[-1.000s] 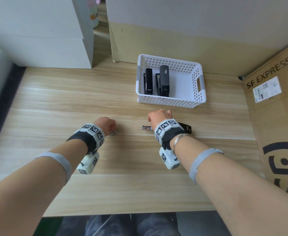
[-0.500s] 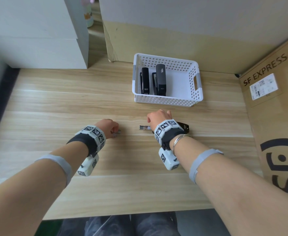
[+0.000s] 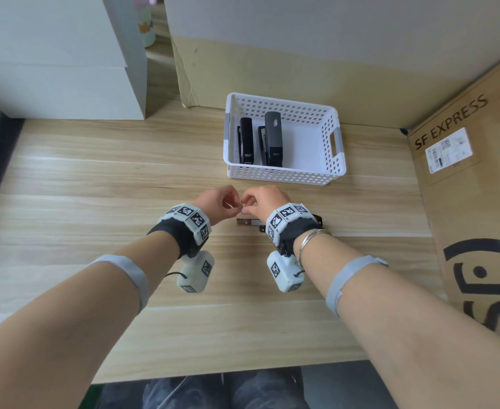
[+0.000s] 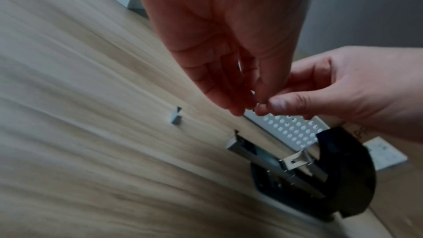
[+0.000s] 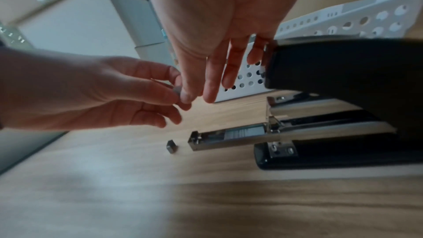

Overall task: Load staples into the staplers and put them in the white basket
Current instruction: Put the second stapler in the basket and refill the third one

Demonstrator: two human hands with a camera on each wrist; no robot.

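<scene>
Above the counter (image 3: 95, 202), just in front of the white basket (image 3: 338, 169), the left hand (image 3: 216, 202) and right hand (image 3: 268, 200) are meeting fingertip to fingertip, both pinching a small staple strip (image 5: 176, 90) between thumb and forefinger. The open stapler (image 5: 320, 133) is lying beneath, magazine channel exposed and partly filled. A loose staple piece (image 5: 172, 146) is sitting beside the channel's tip. Two staplers (image 3: 260, 140) are already lying in the basket. Advice: align the strip legs-down with the channel before lowering, keeping the pinch light.
</scene>
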